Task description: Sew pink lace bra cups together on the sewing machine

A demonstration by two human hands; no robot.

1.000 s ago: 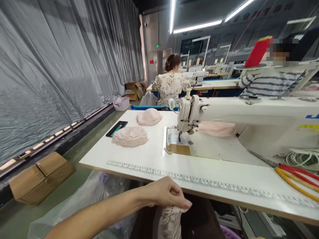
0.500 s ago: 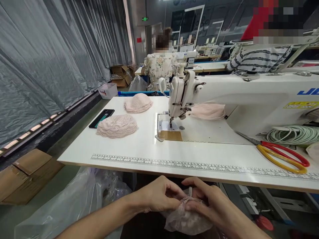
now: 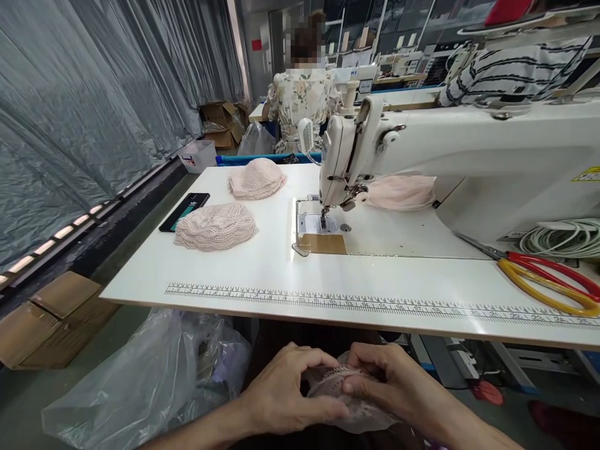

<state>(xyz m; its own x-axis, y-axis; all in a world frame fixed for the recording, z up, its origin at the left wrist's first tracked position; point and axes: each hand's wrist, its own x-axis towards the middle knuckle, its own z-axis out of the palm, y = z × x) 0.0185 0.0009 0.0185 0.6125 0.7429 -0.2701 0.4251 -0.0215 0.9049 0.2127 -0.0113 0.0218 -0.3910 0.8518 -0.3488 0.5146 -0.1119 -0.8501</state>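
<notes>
Below the front edge of the white sewing table [image 3: 262, 275], my left hand [image 3: 285, 390] and my right hand [image 3: 389, 381] both grip a small pale pink lace piece [image 3: 344, 400] in my lap. The fingers of both hands pinch its trimmed upper edge. On the table ahead stands a white sewing machine [image 3: 445, 156] with its needle over a brown plate [image 3: 328, 244]. Two stacks of pink lace cups [image 3: 215, 226] [image 3: 257, 178] lie at the table's left, and a further pink piece [image 3: 400, 190] lies behind the machine head.
A black phone [image 3: 184, 211] lies by the left edge. Red and yellow scissors [image 3: 548, 278] and a coiled cord [image 3: 562, 237] are at the right. A clear plastic bag [image 3: 150, 375] hangs below left, cardboard boxes [image 3: 51, 319] sit on the floor. Two other people sit at benches behind.
My right hand has come in and joined the left on the lace piece. The view has tilted down and both hands have sunk slightly lower in the picture.
</notes>
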